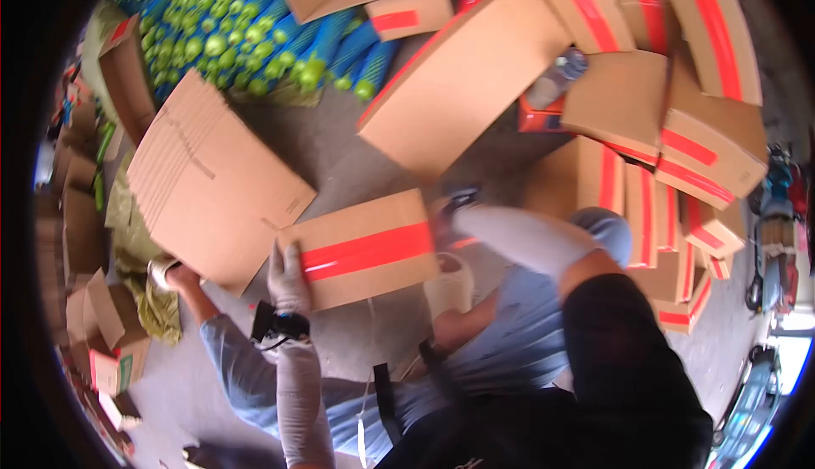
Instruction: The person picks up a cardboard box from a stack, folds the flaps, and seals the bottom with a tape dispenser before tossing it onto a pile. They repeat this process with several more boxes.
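A closed cardboard box [361, 278] with a wide strip of red tape along it is tilted in front of me, above my lap. My gloved left hand [291, 280] grips its left end, the fingers along the edge. Close to the box's upper right end is my right hand [446, 213], smeared by motion and partly hidden, so its fingers cannot be made out. Left of the box lies a stack of flat cardboard sheets [212, 180], its lower corner close behind my left hand.
Taped cardboard boxes [607, 180] are piled on the right. A large carton [467, 78] stands ahead. Blue netted bundles with green round ends [221, 40] lie at the far left. An opened carton [102, 316] is at the left, and a dark bottle [556, 77] stands among the boxes.
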Demonstrator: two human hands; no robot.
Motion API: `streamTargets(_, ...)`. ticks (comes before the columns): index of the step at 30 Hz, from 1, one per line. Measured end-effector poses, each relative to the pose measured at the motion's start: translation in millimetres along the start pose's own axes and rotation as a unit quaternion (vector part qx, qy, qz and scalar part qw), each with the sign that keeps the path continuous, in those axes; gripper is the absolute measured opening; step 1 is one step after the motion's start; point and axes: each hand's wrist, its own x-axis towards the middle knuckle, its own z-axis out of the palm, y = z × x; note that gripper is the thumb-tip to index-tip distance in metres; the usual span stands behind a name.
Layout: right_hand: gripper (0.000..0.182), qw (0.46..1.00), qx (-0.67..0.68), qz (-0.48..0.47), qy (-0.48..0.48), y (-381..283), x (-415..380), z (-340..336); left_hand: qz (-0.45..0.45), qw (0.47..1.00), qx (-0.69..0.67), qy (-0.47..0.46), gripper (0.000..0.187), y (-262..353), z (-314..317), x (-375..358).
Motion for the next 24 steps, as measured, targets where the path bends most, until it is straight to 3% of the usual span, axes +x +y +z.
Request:
streamTargets(2,0.053,0.997,-0.016,0.055,0.042,-10,19,21,-0.02,0.998,-0.056,-0.003,0.049,12,9,-5)
streamTargets(4,0.056,0.992,-0.024,0.101,0.07,-11,19,26,-0.012,0.999,-0.012,-0.039,0.047,16,5,-3)
streamTargets(7,0.06,0.969,-0.027,0.192,0.155,38,-3,14,0.013,0.999,0.005,-0.031,0.046,13,3,0)
streamTargets(9,0.06,0.964,0.164,0.136,0.161,58,-188,-125,0.017,0.999,0.025,-0.037,0.045,10,0,3)
streamTargets(11,0.059,0.89,0.279,0.161,0.322,96,-248,-128,0.025,0.997,0.015,-0.065,0.046,-1,-7,10)
streamTargets(13,0.058,0.837,0.142,0.248,0.466,113,-307,-108,0.011,0.998,-0.029,-0.058,0.043,-22,-12,23)
streamTargets(14,0.054,0.806,0.154,0.227,0.525,124,-322,-83,0.02,0.998,-0.049,-0.035,0.042,-26,-10,25)
streamTargets(16,0.048,0.836,0.032,0.33,0.436,171,-311,-5,0.039,0.998,-0.031,-0.041,0.042,-21,-10,22)
streamTargets(18,0.046,0.882,0.036,0.321,0.344,201,-296,70,0.056,0.997,-0.006,-0.055,0.043,-19,-15,21)
streamTargets(19,0.043,0.845,0.145,0.368,0.36,181,-305,68,0.064,0.996,-0.006,-0.054,0.043,-23,-14,24)
streamTargets(21,0.042,0.818,0.097,0.386,0.416,171,-314,54,0.061,0.995,0.023,-0.074,0.045,-15,-20,15)
streamTargets(23,0.04,0.733,-0.025,0.366,0.573,152,-316,19,0.078,0.995,0.032,-0.056,0.044,-24,-26,10)
streamTargets(24,0.039,0.723,0.068,0.312,0.613,132,-318,-12,0.077,0.996,0.013,-0.048,0.042,-27,-28,7)
